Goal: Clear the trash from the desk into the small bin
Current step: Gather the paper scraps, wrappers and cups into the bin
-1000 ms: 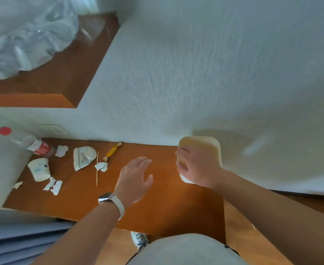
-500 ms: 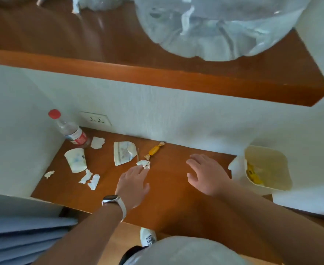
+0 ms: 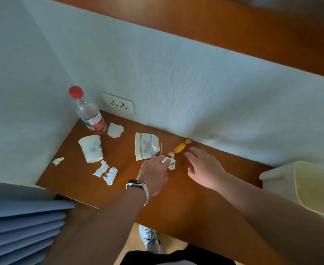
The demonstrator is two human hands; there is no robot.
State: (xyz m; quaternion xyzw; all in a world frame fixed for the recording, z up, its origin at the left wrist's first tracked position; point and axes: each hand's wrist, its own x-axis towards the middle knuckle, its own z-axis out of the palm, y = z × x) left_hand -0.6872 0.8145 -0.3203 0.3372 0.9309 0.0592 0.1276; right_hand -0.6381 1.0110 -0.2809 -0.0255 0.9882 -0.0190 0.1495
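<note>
Trash lies on the brown desk (image 3: pixel 186 203): a paper cup (image 3: pixel 91 151) on its side, a flattened printed cup piece (image 3: pixel 146 146), a thin wooden stick (image 3: pixel 161 148), an orange wrapped candy (image 3: pixel 179 147), and several torn white scraps (image 3: pixel 107 173). My left hand (image 3: pixel 153 174), with a watch on the wrist, reaches over a small crumpled white scrap (image 3: pixel 170 163), fingertips touching it. Just right of the candy hovers my right hand (image 3: pixel 205 166), fingers spread and empty. The small cream bin (image 3: pixel 298 185) stands at the desk's right end.
A plastic bottle with a red cap (image 3: pixel 88 111) stands in the back left corner beside a wall socket (image 3: pixel 119 103). A wooden shelf (image 3: pixel 233 29) overhangs the desk. Blue curtain folds (image 3: pixel 21 226) hang at the lower left. A shoe (image 3: pixel 150 239) shows below the desk edge.
My right hand left the bin and moved left toward the candy. My left hand advanced onto the crumpled scrap. The view swung left and down.
</note>
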